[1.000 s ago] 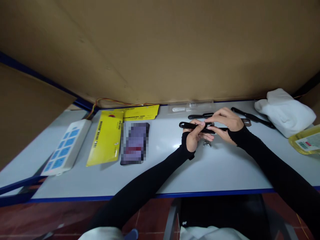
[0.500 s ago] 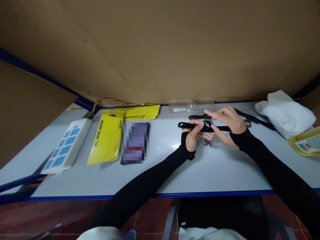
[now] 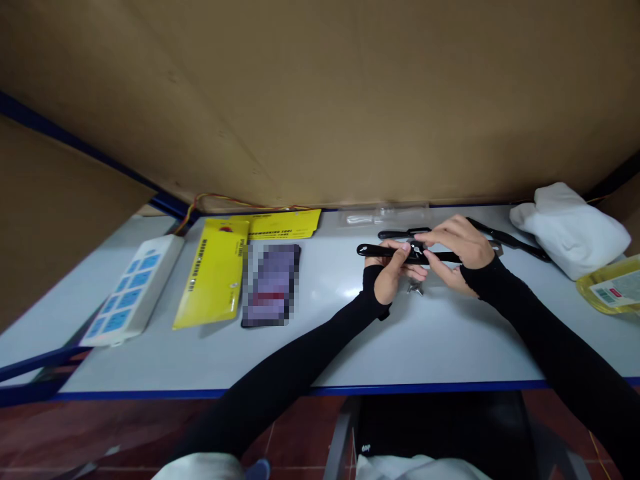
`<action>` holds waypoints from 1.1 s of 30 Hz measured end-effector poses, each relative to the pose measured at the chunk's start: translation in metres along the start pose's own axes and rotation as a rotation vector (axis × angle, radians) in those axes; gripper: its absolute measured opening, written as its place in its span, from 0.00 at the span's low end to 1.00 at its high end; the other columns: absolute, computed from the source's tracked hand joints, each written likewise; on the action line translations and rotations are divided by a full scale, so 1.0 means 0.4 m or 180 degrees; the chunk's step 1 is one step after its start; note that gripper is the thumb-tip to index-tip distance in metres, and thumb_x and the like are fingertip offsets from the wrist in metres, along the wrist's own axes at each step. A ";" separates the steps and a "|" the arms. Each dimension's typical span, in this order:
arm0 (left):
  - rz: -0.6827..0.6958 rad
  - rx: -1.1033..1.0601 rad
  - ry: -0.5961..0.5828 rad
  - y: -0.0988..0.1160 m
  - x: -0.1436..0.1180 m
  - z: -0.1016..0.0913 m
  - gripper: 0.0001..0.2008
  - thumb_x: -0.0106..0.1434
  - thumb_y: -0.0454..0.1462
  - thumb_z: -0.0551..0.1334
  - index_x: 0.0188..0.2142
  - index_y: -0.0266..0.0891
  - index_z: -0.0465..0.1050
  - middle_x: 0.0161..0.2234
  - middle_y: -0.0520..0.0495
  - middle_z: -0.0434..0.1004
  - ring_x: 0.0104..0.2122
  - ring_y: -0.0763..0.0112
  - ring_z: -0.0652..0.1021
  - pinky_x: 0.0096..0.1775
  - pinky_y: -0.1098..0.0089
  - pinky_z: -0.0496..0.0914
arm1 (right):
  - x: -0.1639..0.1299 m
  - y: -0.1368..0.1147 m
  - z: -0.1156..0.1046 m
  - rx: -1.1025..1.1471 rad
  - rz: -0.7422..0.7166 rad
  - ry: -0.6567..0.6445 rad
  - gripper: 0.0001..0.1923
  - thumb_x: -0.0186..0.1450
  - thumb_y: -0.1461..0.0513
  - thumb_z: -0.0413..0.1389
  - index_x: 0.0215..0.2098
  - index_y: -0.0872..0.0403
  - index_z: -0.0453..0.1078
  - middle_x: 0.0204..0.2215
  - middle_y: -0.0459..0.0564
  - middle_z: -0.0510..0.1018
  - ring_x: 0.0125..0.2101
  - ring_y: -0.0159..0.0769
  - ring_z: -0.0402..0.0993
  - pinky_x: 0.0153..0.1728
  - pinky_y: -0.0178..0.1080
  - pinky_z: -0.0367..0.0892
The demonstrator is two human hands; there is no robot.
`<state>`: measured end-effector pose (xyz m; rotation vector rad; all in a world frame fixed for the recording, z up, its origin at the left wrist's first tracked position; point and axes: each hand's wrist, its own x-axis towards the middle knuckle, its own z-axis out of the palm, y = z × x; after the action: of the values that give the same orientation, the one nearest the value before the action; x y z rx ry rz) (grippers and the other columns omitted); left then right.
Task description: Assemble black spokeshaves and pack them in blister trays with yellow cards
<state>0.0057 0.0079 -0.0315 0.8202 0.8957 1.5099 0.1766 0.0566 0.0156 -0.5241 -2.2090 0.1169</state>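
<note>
A black two-handled spokeshave (image 3: pixel 375 251) is held level above the table, its middle section with a metal plate facing up. My left hand (image 3: pixel 391 275) is closed around it just left of the middle, thumb on top. At the middle section, my right hand (image 3: pixel 463 247) has its thumb and index finger closed in on the plate; whether a small part is pinched there is hard to make out. Some small shiny metal pieces (image 3: pixel 415 289) lie on the table just below the hands. Another black spokeshave (image 3: pixel 393 235) lies behind, partly hidden by my right hand.
A further black tool (image 3: pixel 515 243) lies beside a white cloth bundle (image 3: pixel 570 227). At the right edge is a bottle of yellow liquid (image 3: pixel 613 287). Clear plastic packaging (image 3: pixel 385 215) sits at the back. Leftward are yellow cards (image 3: pixel 213 273), a pixelated dark-edged object (image 3: pixel 270 287) and a power strip (image 3: pixel 133 290).
My right index finger has come down from above onto the spokeshave's middle, closing toward the thumb. My left hand keeps its hold, almost unmoved.
</note>
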 end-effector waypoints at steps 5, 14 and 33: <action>-0.0069 0.0032 -0.0096 0.000 -0.005 0.000 0.25 0.55 0.53 0.75 0.33 0.37 0.69 0.23 0.45 0.82 0.22 0.59 0.84 0.24 0.65 0.81 | -0.001 0.014 0.011 0.0186 -0.0095 -0.0111 0.07 0.68 0.67 0.62 0.35 0.50 0.80 0.31 0.48 0.83 0.35 0.39 0.72 0.36 0.42 0.72; -0.0086 -0.0053 -0.0097 0.001 -0.004 0.004 0.25 0.51 0.53 0.77 0.32 0.38 0.71 0.20 0.47 0.80 0.20 0.58 0.83 0.21 0.65 0.79 | -0.002 -0.015 0.022 -0.0208 0.0434 0.0156 0.09 0.64 0.60 0.66 0.26 0.51 0.76 0.25 0.47 0.78 0.32 0.39 0.71 0.34 0.42 0.69; -0.0167 -0.0240 -0.0121 0.005 -0.006 -0.005 0.23 0.52 0.50 0.77 0.32 0.38 0.71 0.20 0.49 0.79 0.19 0.60 0.82 0.22 0.66 0.78 | -0.001 -0.065 0.005 -0.0010 0.0396 0.0134 0.15 0.63 0.69 0.60 0.45 0.49 0.83 0.34 0.51 0.80 0.36 0.40 0.71 0.37 0.44 0.71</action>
<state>0.0035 0.0052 -0.0308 0.7626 0.8215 1.4690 0.1667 0.0330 0.0208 -0.6600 -2.1355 0.1665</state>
